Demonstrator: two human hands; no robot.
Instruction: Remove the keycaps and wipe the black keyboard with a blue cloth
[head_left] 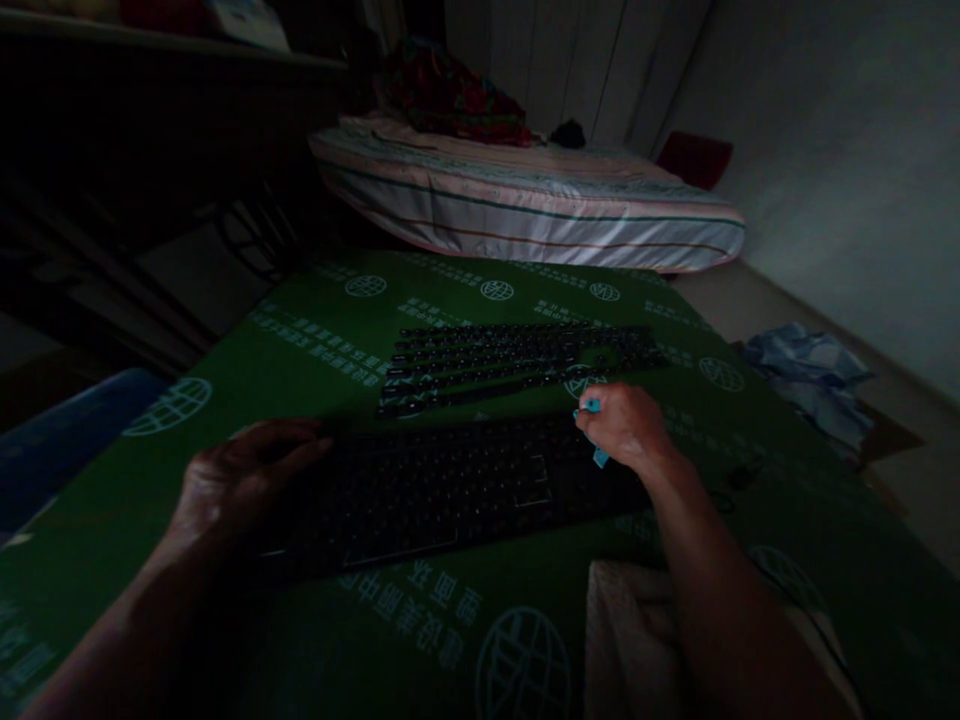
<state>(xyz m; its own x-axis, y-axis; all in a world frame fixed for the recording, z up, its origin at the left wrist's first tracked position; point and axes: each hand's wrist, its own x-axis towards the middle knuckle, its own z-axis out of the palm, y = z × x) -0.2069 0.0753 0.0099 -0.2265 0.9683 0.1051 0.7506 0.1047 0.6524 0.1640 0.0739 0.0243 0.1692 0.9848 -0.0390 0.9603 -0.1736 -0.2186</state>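
Observation:
A black keyboard base [450,490] lies on a green printed cloth [315,340]. My left hand [240,480] rests on its left end, fingers curled over the edge and gripping it. My right hand [626,425] hovers over the keyboard's right end, closed around a small light-blue tool [598,430] that sticks out above and below the fist. Beyond the keyboard, rows of loose black keycaps [517,360] are laid out on the cloth.
A striped mattress [525,200] with a heap of colourful fabric [450,95] lies behind the cloth. Crumpled blue cloth [810,370] sits at the right on the floor. A pale towel [630,640] lies near my right forearm. The room is dim.

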